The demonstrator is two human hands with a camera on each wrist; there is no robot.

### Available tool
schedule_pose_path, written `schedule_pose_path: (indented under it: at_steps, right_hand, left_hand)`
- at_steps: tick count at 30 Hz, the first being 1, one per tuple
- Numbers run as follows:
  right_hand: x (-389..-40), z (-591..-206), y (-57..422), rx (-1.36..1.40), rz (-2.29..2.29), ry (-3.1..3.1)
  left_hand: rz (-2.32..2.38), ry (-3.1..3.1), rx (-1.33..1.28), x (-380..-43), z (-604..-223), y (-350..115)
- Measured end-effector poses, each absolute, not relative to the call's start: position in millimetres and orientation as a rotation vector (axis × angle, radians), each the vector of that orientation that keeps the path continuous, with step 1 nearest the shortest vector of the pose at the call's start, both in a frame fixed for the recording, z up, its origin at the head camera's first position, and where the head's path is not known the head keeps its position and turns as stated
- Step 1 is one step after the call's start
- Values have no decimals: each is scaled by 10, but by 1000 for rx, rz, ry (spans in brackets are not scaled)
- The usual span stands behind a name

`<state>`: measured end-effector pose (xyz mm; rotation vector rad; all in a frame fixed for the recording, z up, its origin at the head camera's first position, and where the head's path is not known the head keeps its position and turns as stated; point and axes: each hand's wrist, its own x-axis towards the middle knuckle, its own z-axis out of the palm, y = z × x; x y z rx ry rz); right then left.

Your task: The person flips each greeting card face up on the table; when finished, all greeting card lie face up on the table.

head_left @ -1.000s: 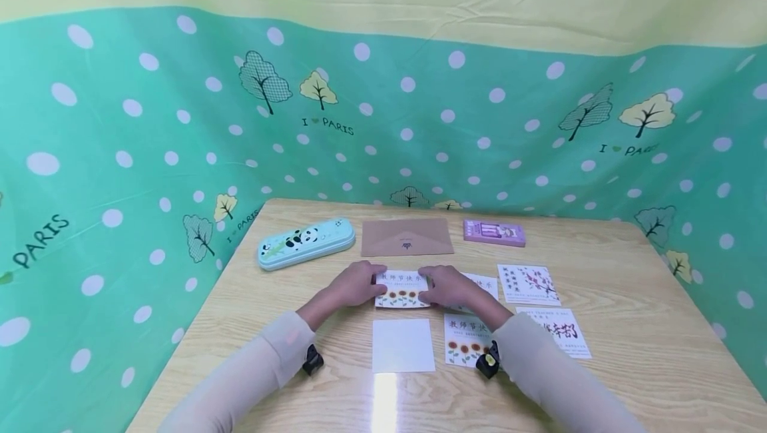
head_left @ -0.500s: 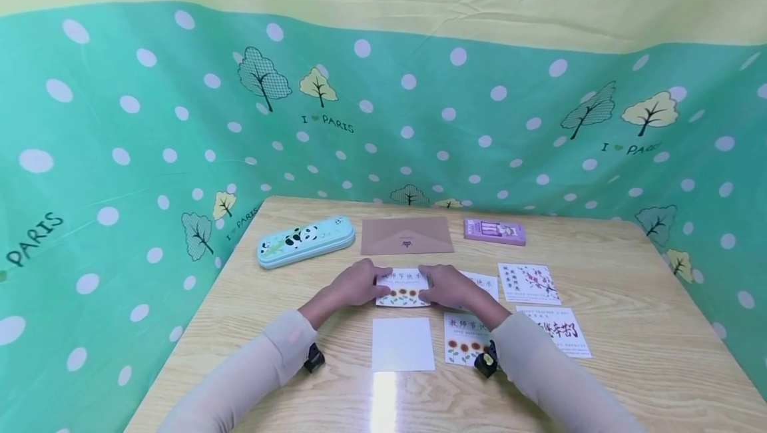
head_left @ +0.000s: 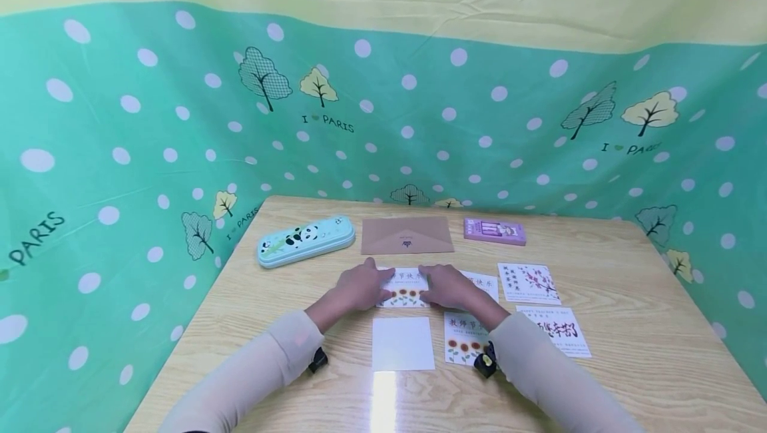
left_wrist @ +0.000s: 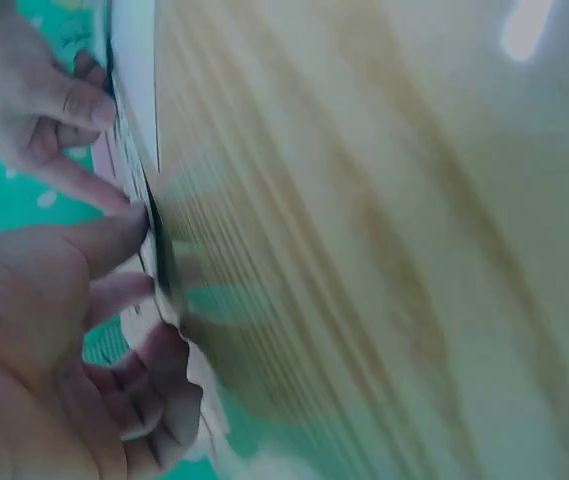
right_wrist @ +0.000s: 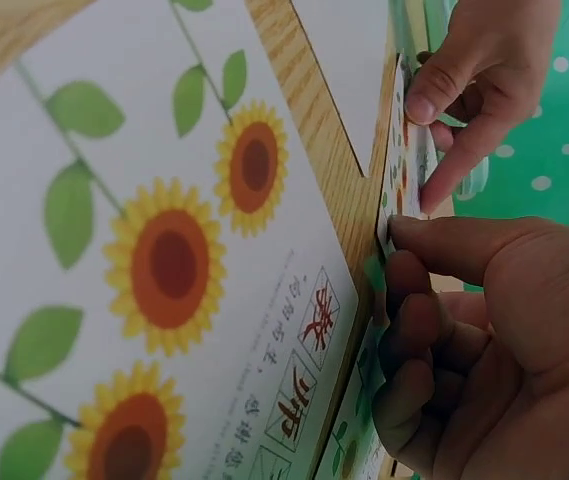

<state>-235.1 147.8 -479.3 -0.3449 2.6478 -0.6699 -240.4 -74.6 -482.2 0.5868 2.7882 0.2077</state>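
Observation:
A sunflower greeting card (head_left: 404,285) lies mid-table, held between both hands in the head view. My left hand (head_left: 359,286) has it by the left side, thumb at the near part and index finger reaching to the far corner. On the opposite side, my right hand (head_left: 451,286) grips the card with thumb and index finger. The right wrist view has the right thumb (right_wrist: 454,240) on the card's near corner and the other fingers curled. Partly under the right hand lies a second card (head_left: 484,284). A sunflower card (head_left: 464,343) sits below the right wrist.
A plain white card (head_left: 403,345) lies nearest me. Two printed cards, one with blossoms (head_left: 530,283) and one with red lettering (head_left: 557,333), are at the right. Behind stand a panda pencil case (head_left: 307,241), a brown envelope (head_left: 407,236) and a purple box (head_left: 494,231).
My left hand has shifted slightly right over the card, its index finger now straighter towards the far corner. The card's bowed near edge looks flatter. My right hand has hardly moved.

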Motion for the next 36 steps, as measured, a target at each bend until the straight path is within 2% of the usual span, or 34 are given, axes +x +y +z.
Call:
schedule_pose_path:
  at_steps: [6, 19, 36]
  right_hand:
    - [-2347, -4805, 1474, -373, -630, 2680]
    - [-2233, -4709, 1537, -397, -760, 2696]
    - [-1673, -4656, 1840, -616, -887, 2583]
  left_hand:
    - [105, 2812, 583, -2336, -4770, -697]
    - [375, 2838, 577, -2250, -4798, -829]
    - [609, 2787, 809, -1720, -4623, -1012]
